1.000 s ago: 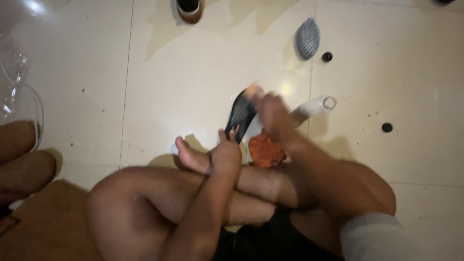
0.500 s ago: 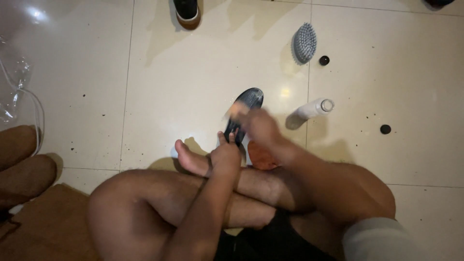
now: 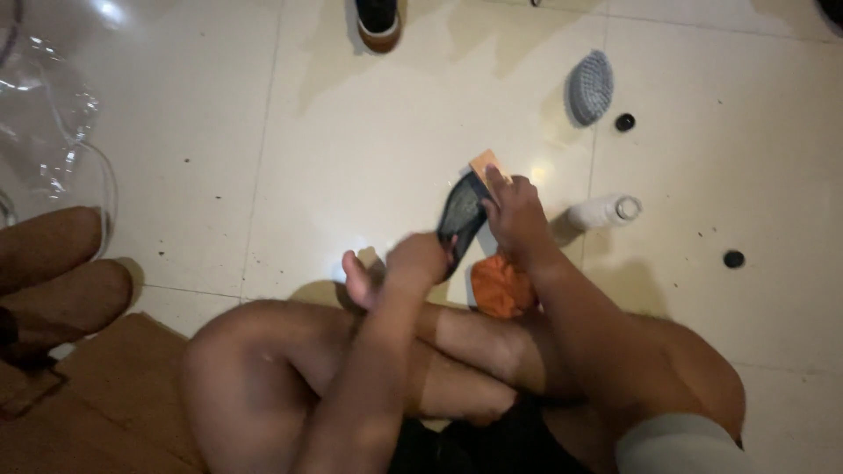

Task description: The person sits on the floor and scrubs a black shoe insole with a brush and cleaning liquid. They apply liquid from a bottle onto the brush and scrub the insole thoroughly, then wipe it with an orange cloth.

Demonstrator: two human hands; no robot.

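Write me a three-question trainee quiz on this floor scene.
1. True or false: the left hand grips the near end of the dark shoe.
2. What does the right hand press on the shoe? A) a small tan block B) the grey brush C) the white bottle
3. What colour is the cloth lying by the shoe?

Key: 1 true; 2 A; 3 orange.

Beyond the grip, up the pale tiled floor [image 3: 219,158], lies a grey oval brush [image 3: 589,86] beside a small black cap [image 3: 624,122]. Another black cap [image 3: 733,259] lies far right; clear plastic [image 3: 53,132] far left.
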